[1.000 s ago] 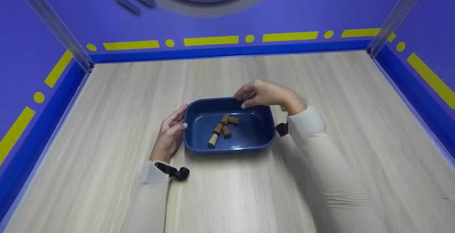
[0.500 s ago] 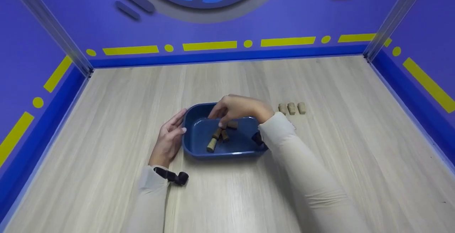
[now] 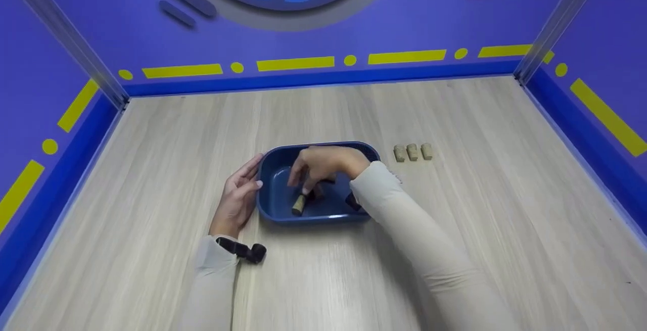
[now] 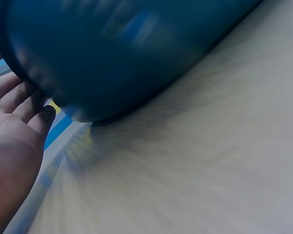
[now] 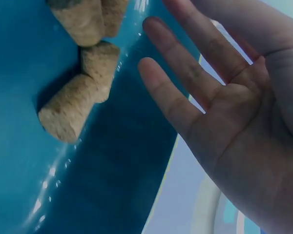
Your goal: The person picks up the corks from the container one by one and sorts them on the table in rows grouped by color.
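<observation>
A dark blue plastic basin stands mid-table with several wine corks in it. My left hand rests against its left outer wall, fingers extended along the side and thumb tip at the rim; the left wrist view shows these fingers reaching behind the wall. My right hand reaches down inside the basin, thumb tip right at the upper end of a pale cork. In the right wrist view, brown corks lie on the basin floor beside the spread fingers; thumb and index tips are out of that view.
Three pale corks stand in a row on the wooden table: a left one, a middle one and a right one. Purple and blue panels close off the back and both sides.
My right hand has moved from above the basin's back right rim down and leftward to the corks inside. The corks on the table came into view. My left hand has kept its place at the basin.
</observation>
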Motion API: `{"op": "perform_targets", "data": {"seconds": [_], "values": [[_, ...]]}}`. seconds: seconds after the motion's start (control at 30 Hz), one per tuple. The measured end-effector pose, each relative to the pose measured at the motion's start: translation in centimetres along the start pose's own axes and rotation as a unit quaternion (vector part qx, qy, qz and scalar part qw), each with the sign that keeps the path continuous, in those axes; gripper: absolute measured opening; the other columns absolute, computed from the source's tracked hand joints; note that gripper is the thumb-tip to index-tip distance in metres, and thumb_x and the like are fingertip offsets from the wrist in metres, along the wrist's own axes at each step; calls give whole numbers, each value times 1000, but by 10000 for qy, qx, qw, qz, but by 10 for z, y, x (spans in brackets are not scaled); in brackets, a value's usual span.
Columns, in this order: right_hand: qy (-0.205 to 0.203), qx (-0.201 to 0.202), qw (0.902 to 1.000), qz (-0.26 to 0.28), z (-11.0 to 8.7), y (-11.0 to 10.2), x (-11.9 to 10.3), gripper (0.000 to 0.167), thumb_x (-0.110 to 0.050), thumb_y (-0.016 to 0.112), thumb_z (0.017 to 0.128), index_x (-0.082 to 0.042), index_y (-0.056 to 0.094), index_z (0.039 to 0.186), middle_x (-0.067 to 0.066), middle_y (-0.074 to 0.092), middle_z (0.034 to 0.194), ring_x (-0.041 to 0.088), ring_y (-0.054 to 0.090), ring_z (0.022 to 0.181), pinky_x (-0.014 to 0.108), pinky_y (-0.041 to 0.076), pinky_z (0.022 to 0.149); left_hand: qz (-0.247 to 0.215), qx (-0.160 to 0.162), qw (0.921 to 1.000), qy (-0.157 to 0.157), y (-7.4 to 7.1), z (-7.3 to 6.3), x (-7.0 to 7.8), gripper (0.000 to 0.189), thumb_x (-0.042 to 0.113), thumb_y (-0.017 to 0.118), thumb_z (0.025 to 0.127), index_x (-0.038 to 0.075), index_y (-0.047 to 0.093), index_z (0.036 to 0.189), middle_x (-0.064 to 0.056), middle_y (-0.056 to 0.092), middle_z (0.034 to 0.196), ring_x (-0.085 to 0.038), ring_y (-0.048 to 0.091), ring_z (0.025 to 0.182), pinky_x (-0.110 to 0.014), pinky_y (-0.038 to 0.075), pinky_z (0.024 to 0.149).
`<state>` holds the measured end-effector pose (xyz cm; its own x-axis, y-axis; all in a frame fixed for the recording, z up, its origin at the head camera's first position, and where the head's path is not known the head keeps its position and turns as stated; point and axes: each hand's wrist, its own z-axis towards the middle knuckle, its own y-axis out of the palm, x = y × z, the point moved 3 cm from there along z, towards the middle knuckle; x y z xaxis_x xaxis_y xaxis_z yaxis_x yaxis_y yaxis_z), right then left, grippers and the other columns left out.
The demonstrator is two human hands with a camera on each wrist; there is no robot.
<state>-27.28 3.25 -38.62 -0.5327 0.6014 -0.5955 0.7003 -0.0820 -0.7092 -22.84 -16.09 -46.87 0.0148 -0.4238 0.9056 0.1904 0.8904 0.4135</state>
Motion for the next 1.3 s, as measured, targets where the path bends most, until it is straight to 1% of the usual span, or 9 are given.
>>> {"op": "perform_targets", "data": {"seconds": [0.17, 0.27, 0.5, 0.6, 0.73, 0.83, 1.07, 1.17, 1.3], "values": [[205, -144, 9995, -178, 6, 7, 0, 31, -14, 74, 83, -19, 72, 114, -4, 71, 110, 9, 67, 88, 27, 55, 79, 44, 5, 10000, 54, -1, 0, -1, 66, -15, 44, 81, -15, 25, 144, -27, 26, 154, -14, 44, 132, -19, 41, 103], [256, -220, 9992, -207, 9, 10, 0, 30, -15, 74, 82, -21, 73, 112, -6, 71, 108, 7, 65, 89, 26, 54, 78, -13, -18, 9999, 107, 0, 0, -1, 67, -13, 47, 81, -15, 25, 144, -27, 26, 154, -15, 43, 132, -19, 40, 103], [421, -506, 9978, -9, 15, 16, 1, 30, -14, 75, 82, -21, 73, 111, -5, 70, 104, 9, 63, 85, 27, 55, 75, -173, -234, 9988, 405, -1, -2, -3, 66, -12, 51, 81, -15, 29, 143, -20, 41, 148, -13, 48, 128, -20, 42, 103], [446, -559, 9974, -40, 17, 18, 0, 29, -14, 76, 81, -20, 73, 109, -4, 69, 100, 9, 62, 82, 25, 54, 73, -174, -222, 9990, 334, -1, -2, -2, 67, -12, 50, 81, -15, 27, 144, -22, 37, 150, -12, 48, 128, -20, 42, 103], [435, -520, 9977, -53, 18, 20, 0, 26, -12, 76, 80, -19, 75, 106, -4, 70, 96, 8, 62, 77, 23, 54, 70, -134, -149, 9998, 100, -1, -1, -1, 69, -14, 45, 80, -15, 22, 145, -25, 28, 154, -13, 46, 129, -20, 41, 103], [417, -493, 9978, -117, 19, 22, 1, 24, -13, 77, 80, -18, 75, 103, -4, 70, 93, 7, 61, 74, 22, 53, 68, -167, -113, 9998, 14, -1, -1, 0, 69, -15, 43, 80, -15, 21, 145, -25, 27, 154, -13, 46, 129, -21, 41, 103], [430, -481, 9979, -116, 19, 22, 3, 16, -16, 76, 81, -20, 77, 97, -6, 69, 85, 8, 59, 73, 24, 52, 67, -82, -30, 10000, 47, -1, -1, -1, 66, -16, 42, 82, -15, 24, 145, -23, 32, 152, -13, 47, 128, -21, 41, 103], [398, -393, 9984, -27, 18, 21, 4, 14, -18, 75, 82, -21, 77, 95, -6, 70, 87, 8, 60, 73, 27, 54, 69, -111, -5, 9999, 39, 0, -1, -1, 65, -16, 42, 82, -15, 24, 145, -23, 32, 153, -13, 46, 128, -21, 41, 103], [272, -228, 9994, 53, 16, 18, 6, 14, -20, 74, 83, -21, 77, 97, -7, 71, 92, 7, 60, 77, 27, 54, 72, -174, 13, 9998, 9, 0, -1, -1, 67, -16, 41, 81, -15, 23, 145, -25, 29, 154, -14, 45, 129, -21, 41, 103]]}}
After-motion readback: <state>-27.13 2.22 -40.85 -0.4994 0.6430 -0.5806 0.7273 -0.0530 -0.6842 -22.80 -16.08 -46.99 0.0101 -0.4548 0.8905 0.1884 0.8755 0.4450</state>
